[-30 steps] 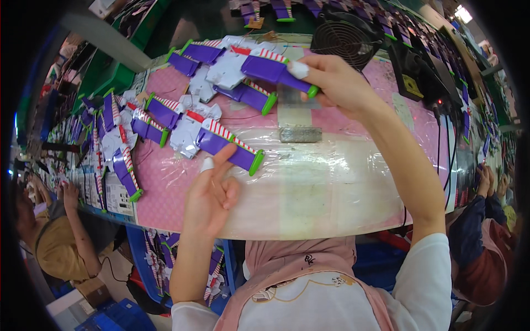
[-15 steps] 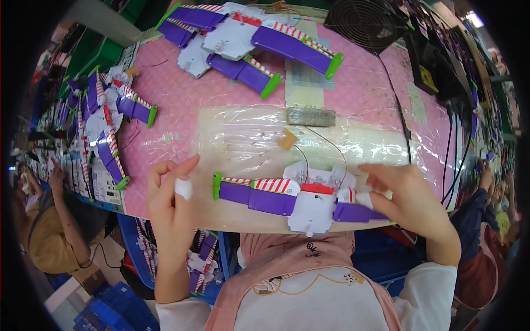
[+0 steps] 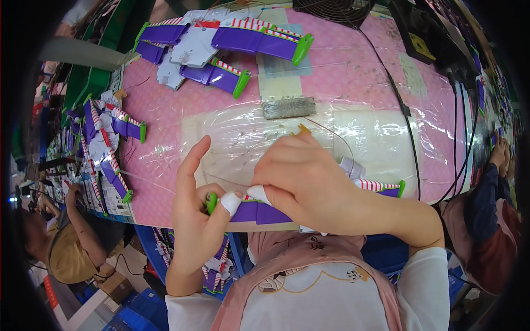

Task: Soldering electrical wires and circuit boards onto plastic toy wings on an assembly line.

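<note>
In front of me lies a toy wing assembly (image 3: 243,213) with purple wings, red-striped edges and green tips. Its white middle is mostly covered by my right hand (image 3: 309,179). That hand is closed, its white-wrapped thumb pressed against the curled fingers; whatever they pinch is hidden. A thin wire runs up to its fingertips from the left. My left hand (image 3: 196,220) closes round the assembly's left end, thumb on the wing and index finger raised, beside the green tip. A small tan connector (image 3: 302,130) shows just beyond my right knuckles, and another wire (image 3: 337,141) curves to the white part.
A grey metal block (image 3: 288,108) rests on the film-covered mat. More winged assemblies (image 3: 193,47) are stacked at the far left, others (image 3: 105,143) nearer left. A black fan (image 3: 337,11), a dark holder (image 3: 422,47) and cables (image 3: 406,110) occupy the right. Other people work at both sides.
My right hand has moved left across the wing assembly, closing its fingers. The left hand has come right onto the wing's end. The view has shifted, and the assembly sits slightly farther right relative to the mat.
</note>
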Demonstrator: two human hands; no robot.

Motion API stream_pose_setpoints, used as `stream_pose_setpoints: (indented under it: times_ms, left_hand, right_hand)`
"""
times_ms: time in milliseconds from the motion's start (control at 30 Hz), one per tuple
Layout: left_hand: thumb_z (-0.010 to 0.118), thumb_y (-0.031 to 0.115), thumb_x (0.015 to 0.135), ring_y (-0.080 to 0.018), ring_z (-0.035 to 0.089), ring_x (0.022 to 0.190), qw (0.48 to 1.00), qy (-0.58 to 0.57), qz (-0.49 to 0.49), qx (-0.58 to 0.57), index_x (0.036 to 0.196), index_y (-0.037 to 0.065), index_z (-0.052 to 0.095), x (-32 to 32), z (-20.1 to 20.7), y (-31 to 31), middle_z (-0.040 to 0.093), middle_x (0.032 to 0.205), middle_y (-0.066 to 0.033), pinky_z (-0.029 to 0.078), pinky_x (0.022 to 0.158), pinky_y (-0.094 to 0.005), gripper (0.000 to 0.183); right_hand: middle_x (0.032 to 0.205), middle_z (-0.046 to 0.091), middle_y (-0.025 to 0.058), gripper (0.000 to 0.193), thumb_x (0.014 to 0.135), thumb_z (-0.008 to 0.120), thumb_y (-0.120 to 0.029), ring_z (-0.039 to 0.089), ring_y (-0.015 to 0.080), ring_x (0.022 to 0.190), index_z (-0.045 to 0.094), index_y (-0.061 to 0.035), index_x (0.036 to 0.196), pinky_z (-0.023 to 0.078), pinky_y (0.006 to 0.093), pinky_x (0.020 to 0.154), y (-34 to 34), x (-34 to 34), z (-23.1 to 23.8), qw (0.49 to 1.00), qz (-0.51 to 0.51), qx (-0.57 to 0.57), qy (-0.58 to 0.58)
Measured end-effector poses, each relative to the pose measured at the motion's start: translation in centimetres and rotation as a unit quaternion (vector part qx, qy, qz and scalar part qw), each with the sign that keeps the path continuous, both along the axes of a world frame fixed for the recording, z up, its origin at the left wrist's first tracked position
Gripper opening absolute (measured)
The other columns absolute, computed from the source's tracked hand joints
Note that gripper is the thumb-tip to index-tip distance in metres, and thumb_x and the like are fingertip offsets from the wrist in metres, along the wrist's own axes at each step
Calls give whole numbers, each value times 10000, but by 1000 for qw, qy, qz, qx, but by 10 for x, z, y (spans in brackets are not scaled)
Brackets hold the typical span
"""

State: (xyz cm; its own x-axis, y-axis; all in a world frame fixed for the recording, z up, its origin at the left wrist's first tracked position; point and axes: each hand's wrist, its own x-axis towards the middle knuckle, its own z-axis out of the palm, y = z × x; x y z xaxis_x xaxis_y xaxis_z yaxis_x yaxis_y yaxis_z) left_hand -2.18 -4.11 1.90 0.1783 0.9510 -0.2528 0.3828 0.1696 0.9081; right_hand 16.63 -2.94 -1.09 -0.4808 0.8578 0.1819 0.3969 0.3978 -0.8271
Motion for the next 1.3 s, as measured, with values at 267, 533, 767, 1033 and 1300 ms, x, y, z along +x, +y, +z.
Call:
stream_pose_setpoints:
  times_ms: [267,533,767,1033,1300]
  left_hand:
    - [619,124,695,-292,550,620,956,181,-135,186,714,8,634,29,-14,45,540,646,-123,433,566,-365,119]
    - [630,59,690,-93,526,615,972,-28,-206,-106,948,-29,592,51,-13,53,548,750,-35,416,568,-205,276]
    - [662,-10,657,-37,502,623,943,-208,-133,-225,1208,-56,478,34,8,37,568,831,-21,399,567,-156,583]
    - [635,-33,750,1,434,559,991,-133,-11,15,947,-10,623,32,-22,14,587,836,-29,330,481,-149,198]
    - [638,-40,757,1,476,560,984,-126,65,105,892,-32,597,30,-32,5,571,711,-1,357,473,-142,141]
  right_hand:
    - [794,594,82,258,600,658,-18,556,222,681,647,-23,858,428,306,595,-37,29,-20,983,-8,177,40]
    - [873,586,109,103,785,563,24,574,182,741,591,37,883,456,278,691,-30,33,-6,952,-134,-143,235]
    - [819,572,92,85,822,566,-23,578,125,723,565,35,883,479,236,611,-22,20,-10,913,-181,-212,299]
    - [864,605,113,153,790,602,5,604,144,740,591,35,939,496,226,590,-29,10,-8,847,-243,-229,412]
    - [735,601,88,120,752,634,19,580,118,588,633,28,871,442,218,494,-31,7,1,954,-247,-88,148]
